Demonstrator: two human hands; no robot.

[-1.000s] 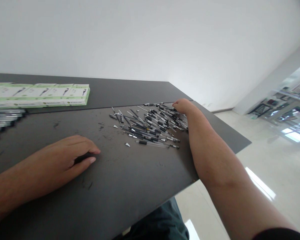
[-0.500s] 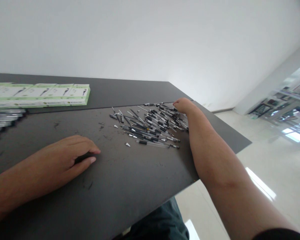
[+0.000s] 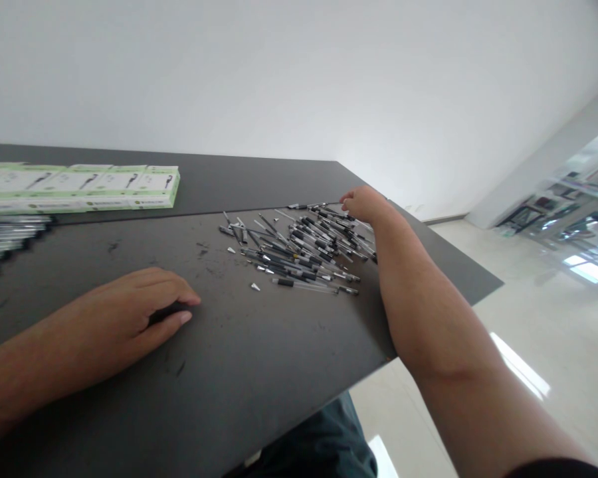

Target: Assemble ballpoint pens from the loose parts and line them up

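My left hand (image 3: 149,302) rests on the near left of the dark table, holding nothing. Its fingers bend loosely, with a gap between them and the thumb. My right hand (image 3: 359,203) is stretched out to the far right edge of a heap of pen parts (image 3: 311,242). Its fingers are curled together, and anything between them is too small to make out. Clear barrels with black grips, thin refills and silver tips make up the heap. One loose silver pen tip (image 3: 255,287) lies at the heap's near side, close to a clear pen barrel (image 3: 309,286).
White-and-green boxes (image 3: 152,186) stand in a row at the back left. Before them lies a stack of pens (image 3: 12,239), cut off by the picture's edge. A white wall (image 3: 229,79) rises behind the table (image 3: 229,392), whose right edge drops to a pale floor.
My right hand has shifted slightly left and up at the heap's far edge, its fingertips showing a little more. My left hand and the pen parts look the same.
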